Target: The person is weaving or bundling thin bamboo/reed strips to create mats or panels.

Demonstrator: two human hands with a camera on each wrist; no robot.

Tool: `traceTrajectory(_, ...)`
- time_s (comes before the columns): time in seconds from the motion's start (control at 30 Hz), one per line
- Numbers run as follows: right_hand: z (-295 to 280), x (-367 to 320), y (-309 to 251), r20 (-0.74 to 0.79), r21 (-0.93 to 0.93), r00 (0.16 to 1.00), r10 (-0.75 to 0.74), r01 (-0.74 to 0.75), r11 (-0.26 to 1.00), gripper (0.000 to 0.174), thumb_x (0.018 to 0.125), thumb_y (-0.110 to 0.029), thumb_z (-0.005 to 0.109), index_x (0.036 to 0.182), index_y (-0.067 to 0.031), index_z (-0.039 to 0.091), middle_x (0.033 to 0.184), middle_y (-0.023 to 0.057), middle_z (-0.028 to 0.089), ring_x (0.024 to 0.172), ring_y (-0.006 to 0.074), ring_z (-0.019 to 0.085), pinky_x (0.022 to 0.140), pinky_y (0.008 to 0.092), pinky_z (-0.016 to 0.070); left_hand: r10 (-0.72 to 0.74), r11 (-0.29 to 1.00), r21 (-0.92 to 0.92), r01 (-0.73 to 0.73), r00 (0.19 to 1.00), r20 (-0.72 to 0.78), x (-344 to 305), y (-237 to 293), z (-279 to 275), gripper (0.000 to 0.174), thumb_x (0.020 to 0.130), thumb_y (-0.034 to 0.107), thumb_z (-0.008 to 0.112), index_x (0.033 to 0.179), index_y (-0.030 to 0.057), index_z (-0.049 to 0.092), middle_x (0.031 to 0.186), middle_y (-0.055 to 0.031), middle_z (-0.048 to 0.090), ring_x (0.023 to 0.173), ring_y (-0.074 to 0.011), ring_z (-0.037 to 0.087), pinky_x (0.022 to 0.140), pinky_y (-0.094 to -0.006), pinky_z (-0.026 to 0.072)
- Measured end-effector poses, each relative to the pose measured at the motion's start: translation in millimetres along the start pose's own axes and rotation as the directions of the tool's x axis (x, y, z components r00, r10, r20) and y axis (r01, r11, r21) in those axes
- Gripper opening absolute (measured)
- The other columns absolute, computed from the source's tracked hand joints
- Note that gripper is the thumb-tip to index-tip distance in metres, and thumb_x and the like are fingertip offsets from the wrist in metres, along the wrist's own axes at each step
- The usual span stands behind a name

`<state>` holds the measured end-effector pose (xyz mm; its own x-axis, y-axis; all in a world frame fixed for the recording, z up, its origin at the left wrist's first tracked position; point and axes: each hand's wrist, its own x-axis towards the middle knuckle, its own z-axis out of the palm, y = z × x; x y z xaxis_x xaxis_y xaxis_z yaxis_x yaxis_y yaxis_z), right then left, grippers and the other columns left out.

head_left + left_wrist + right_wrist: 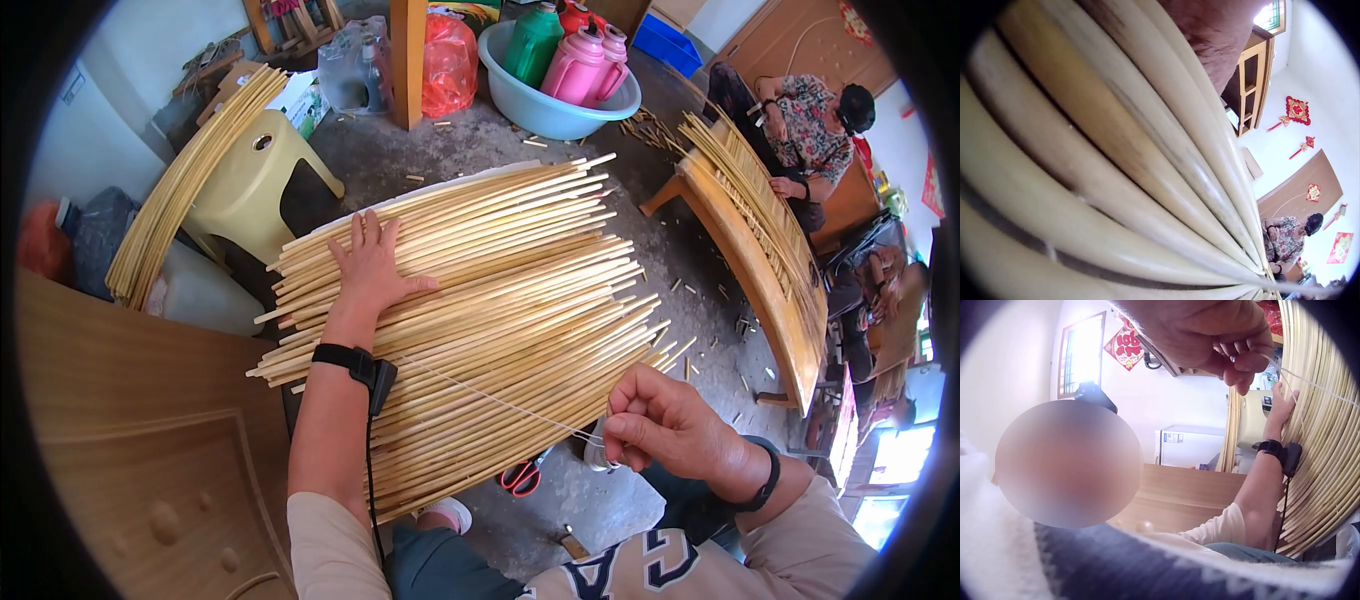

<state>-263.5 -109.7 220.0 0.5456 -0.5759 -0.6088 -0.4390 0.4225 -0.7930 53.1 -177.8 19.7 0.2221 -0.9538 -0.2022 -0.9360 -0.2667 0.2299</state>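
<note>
A wide mat of pale, thin sticks [500, 300] lies in front of the person, joined by string. The left hand [375, 262] rests on its upper left part, fingers spread and thumb pointing right. Over the lower right edge, the right hand [665, 425] pinches the end of a thin white string [490, 398], which runs taut across the sticks towards the left wrist. In the right wrist view the right hand [1216, 344] holds the string [1319, 387] between thumb and curled fingers. Close-up sticks [1116, 150] fill much of the left wrist view, with part of the hand [1210, 37] above.
Red-handled scissors [521, 478] lie below the mat. A yellow stool [250, 190] with a stick bundle [195, 185] stands at left. Behind is a blue basin [560, 118] with flasks. At right, another person [810, 140] sits by a wooden bench [745, 270].
</note>
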Motion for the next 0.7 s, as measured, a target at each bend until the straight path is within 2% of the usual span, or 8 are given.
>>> traceTrajectory(0.13,0.7,1.3,-2.3,-0.004,-0.028,1.0,-0.007,0.007,1.0,0.012,0.093,-0.013,0.053,0.093,-0.0046,0.044,0.069,0.0023,0.059,0.052,0.0031,0.049,0.046,0.0161,0.04,0.023,1.0,0.019,-0.023,0.999,-0.026,-1.8,0.5,4.9,0.114,0.05,0.073,0.067,0.143,0.0226,0.025,0.15,-0.0202,0.01,0.139,-0.036,0.006,0.101,-0.0686,0.0096)
traceTrajectory(0.3,1.9,2.7,-1.9,-0.006,-0.025,1.0,-0.002,0.002,1.0,0.012,0.093,-0.013,0.053,0.093,-0.0047,0.044,0.069,0.0022,0.059,0.053,0.0032,0.05,0.047,0.0167,0.0405,0.01,0.998,0.056,-0.012,1.0,0.026,-4.8,9.3,0.9,0.098,0.063,0.07,0.06,0.144,0.0348,0.018,0.149,-0.0237,0.005,0.139,-0.0392,0.001,0.096,-0.0738,0.0085)
traceTrajectory(0.5,2.5,5.1,-3.2,-0.043,-0.048,0.999,-0.018,0.016,0.999,0.012,0.092,-0.013,0.053,0.093,-0.0052,0.045,0.07,0.0021,0.059,0.053,0.0032,0.05,0.047,0.0165,0.04,-0.037,0.999,0.002,0.037,0.999,0.005,-3.5,14.4,2.1,0.081,0.078,0.061,0.055,0.144,0.0326,0.018,0.151,-0.0193,0.002,0.139,-0.0382,-0.003,0.094,-0.0751,0.0096)
traceTrajectory(0.53,2.5,4.8,-2.5,-0.051,-0.03,0.998,-0.029,0.027,0.999,0.011,0.092,-0.012,0.053,0.093,-0.0054,0.045,0.07,0.0022,0.059,0.053,0.0032,0.05,0.047,0.0162,0.0397,0.049,0.998,-0.013,-0.054,0.971,-0.232,-4.4,5.8,10.2,0.075,0.082,0.057,0.051,0.144,0.025,0.022,0.148,-0.0217,0.011,0.137,-0.0404,0.006,0.089,-0.0765,0.02)
traceTrajectory(0.57,2.8,4.0,-2.8,-0.039,-0.026,0.999,-0.015,0.014,1.0,0.011,0.092,-0.012,0.053,0.093,-0.0054,0.045,0.07,0.0022,0.059,0.053,0.0032,0.05,0.047,0.0162,0.0397,0.038,0.999,-0.014,-0.042,0.975,-0.218,-8.8,2.5,3.3,0.075,0.082,0.057,0.051,0.144,0.025,0.022,0.148,-0.0217,0.011,0.137,-0.0404,0.006,0.089,-0.0765,0.02)
traceTrajectory(0.63,3.8,1.1,-5.2,-0.11,-0.039,0.992,-0.068,0.064,0.997,0.009,0.092,-0.01,0.053,0.093,-0.0055,0.045,0.07,0.0031,0.06,0.053,0.0033,0.051,0.047,0.0159,0.0394,0.048,0.965,-0.184,-0.186,0.819,-0.572,-14.6,-9.2,-19.1,0.066,0.084,0.048,0.056,0.138,0.0189,0.034,0.139,-0.0258,0.027,0.132,-0.0427,0.021,0.095,-0.0649,0.0283)
traceTrajectory(0.67,4.1,-0.1,-6.0,-0.134,-0.017,0.987,-0.086,0.084,0.996,0.008,0.092,-0.009,0.052,0.094,-0.0055,0.044,0.071,0.0051,0.06,0.053,0.0039,0.051,0.046,0.0159,0.0395,0.136,0.926,-0.124,-0.355,0.624,-0.769,-18.5,-18.9,-30.6,0.044,0.085,0.033,0.061,0.122,0.0095,0.052,0.118,-0.0226,0.05,0.113,-0.0363,0.047,0.091,-0.0459,0.0404)
traceTrajectory(0.7,4.2,0.4,-4.4,-0.125,-0.014,0.989,-0.082,0.081,0.997,0.008,0.092,-0.009,0.052,0.094,-0.0055,0.044,0.071,0.0051,0.06,0.053,0.0039,0.051,0.046,0.0159,0.0395,0.135,0.93,-0.122,-0.348,0.629,-0.765,-29.6,-27.0,-39.7,0.044,0.085,0.033,0.061,0.122,0.0095,0.052,0.118,-0.0226,0.05,0.113,-0.0363,0.047,0.091,-0.0459,0.0404)
